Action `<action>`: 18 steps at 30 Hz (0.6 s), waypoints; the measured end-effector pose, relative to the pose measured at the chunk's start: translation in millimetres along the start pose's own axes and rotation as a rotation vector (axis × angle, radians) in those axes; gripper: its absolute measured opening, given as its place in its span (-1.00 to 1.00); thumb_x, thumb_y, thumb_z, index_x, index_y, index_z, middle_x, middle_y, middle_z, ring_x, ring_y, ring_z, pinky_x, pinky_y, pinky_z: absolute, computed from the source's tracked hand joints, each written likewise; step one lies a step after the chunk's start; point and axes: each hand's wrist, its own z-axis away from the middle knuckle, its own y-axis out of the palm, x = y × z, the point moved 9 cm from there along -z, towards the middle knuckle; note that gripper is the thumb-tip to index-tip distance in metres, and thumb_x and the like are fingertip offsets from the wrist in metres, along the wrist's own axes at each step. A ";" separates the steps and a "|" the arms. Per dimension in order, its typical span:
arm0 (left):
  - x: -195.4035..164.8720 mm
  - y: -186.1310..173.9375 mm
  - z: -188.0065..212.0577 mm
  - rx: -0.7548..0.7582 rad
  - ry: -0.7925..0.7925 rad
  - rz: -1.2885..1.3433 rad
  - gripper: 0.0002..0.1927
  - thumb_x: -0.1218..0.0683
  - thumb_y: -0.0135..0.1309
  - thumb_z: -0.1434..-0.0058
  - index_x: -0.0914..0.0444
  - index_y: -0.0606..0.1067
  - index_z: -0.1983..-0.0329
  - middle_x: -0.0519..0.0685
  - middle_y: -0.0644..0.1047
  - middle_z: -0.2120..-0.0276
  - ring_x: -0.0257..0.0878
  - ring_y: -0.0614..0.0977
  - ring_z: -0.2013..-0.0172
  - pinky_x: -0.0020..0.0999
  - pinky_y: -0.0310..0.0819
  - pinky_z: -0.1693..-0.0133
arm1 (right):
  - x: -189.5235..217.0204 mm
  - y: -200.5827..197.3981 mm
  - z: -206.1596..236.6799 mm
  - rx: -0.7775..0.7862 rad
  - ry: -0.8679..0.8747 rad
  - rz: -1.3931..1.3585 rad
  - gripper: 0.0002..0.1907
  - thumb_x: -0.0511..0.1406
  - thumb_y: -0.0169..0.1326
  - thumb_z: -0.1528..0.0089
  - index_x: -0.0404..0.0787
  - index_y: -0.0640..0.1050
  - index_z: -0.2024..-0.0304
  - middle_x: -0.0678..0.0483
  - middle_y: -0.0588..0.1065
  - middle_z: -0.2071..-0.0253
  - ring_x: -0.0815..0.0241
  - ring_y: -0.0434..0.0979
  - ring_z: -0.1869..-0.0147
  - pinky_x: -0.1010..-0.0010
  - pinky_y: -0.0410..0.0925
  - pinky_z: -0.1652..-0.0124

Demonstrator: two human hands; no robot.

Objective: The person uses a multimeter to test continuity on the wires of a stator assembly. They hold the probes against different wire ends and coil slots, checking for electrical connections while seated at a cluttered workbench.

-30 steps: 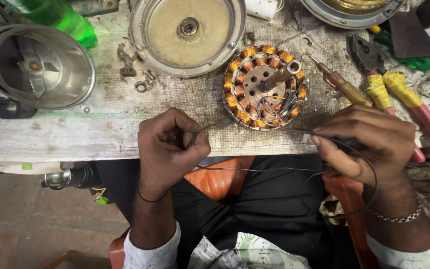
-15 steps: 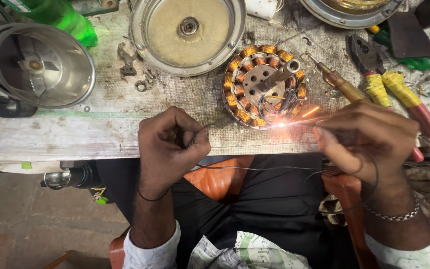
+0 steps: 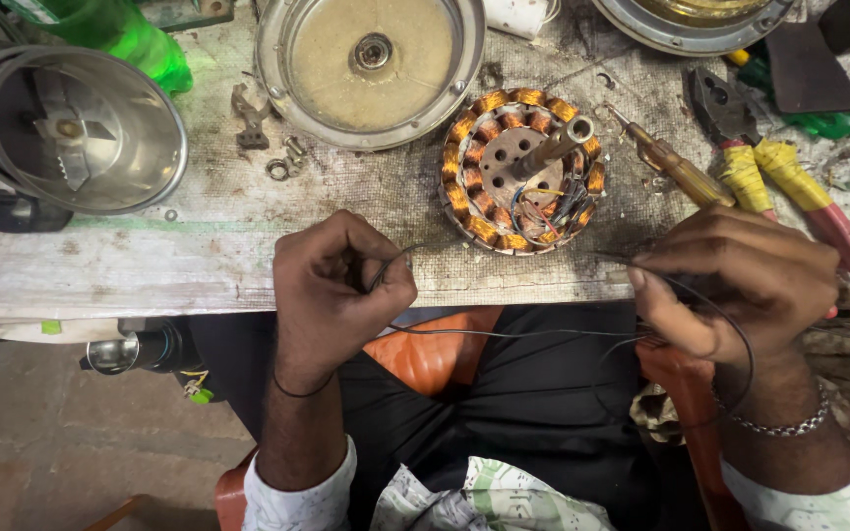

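Wire (image 3: 504, 334) runs side to side along tabletop (image 3: 150, 265) front edge; my left hand (image 3: 336, 290) and right hand (image 3: 740, 280) pinched shut on its ends, stator (image 3: 523, 172) just beyond, nearer right.

Even, soft daylight; sharp, slight edge distortion.

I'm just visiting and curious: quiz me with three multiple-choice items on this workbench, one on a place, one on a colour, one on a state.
1. Where does the copper-wound stator lie?
A. On the floor
B. On the bench between the two hands
C. Inside the steel jar

2. What colour is the bottle at top left?
A. Green
B. Blue
C. White

3. What is the left hand doing?
A. Resting flat and open
B. Gripping the pliers
C. Closed on a thin dark wire

Answers: 1 B, it sits on the worn benchtop just beyond both hands; 2 A, it is bright green; 3 C, its fingers curl round the wire that runs to the right hand.
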 end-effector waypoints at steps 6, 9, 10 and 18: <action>2.5 0.2 0.6 0.002 -0.007 0.008 -0.80 0.40 0.22 -0.13 0.33 0.44 0.38 -0.20 0.43 0.52 -0.58 0.30 0.50 -0.58 0.15 0.47 | 2.1 4.0 -0.3 0.029 -0.028 -0.020 -0.94 -0.41 0.23 -0.20 -0.33 0.61 0.33 -0.03 0.58 0.40 0.21 0.62 0.42 0.51 0.45 0.40; 2.5 -0.2 1.0 0.000 0.001 0.005 -0.81 0.40 0.21 -0.13 0.34 0.45 0.37 -0.19 0.45 0.50 -0.58 0.31 0.51 -0.58 0.16 0.48 | 4.9 7.6 -2.3 0.057 -0.117 -0.068 -0.93 -0.42 0.18 -0.16 -0.35 0.61 0.35 -0.04 0.57 0.43 0.18 0.63 0.40 0.46 0.47 0.37; 2.2 0.6 0.6 0.002 0.004 0.003 -0.81 0.40 0.21 -0.13 0.34 0.45 0.37 -0.19 0.45 0.51 -0.58 0.32 0.50 -0.58 0.17 0.47 | 3.1 8.3 -1.7 0.060 -0.099 -0.050 -0.93 -0.42 0.20 -0.18 -0.35 0.62 0.33 -0.04 0.58 0.41 0.19 0.63 0.41 0.48 0.47 0.37; 0.7 0.5 -0.2 0.014 0.028 0.004 -0.81 0.40 0.21 -0.13 0.33 0.44 0.37 -0.18 0.48 0.49 -0.58 0.34 0.50 -0.58 0.21 0.48 | 2.2 1.5 0.0 0.000 -0.048 -0.010 -0.93 -0.41 0.23 -0.22 -0.33 0.61 0.31 -0.03 0.57 0.41 0.18 0.63 0.36 0.48 0.47 0.35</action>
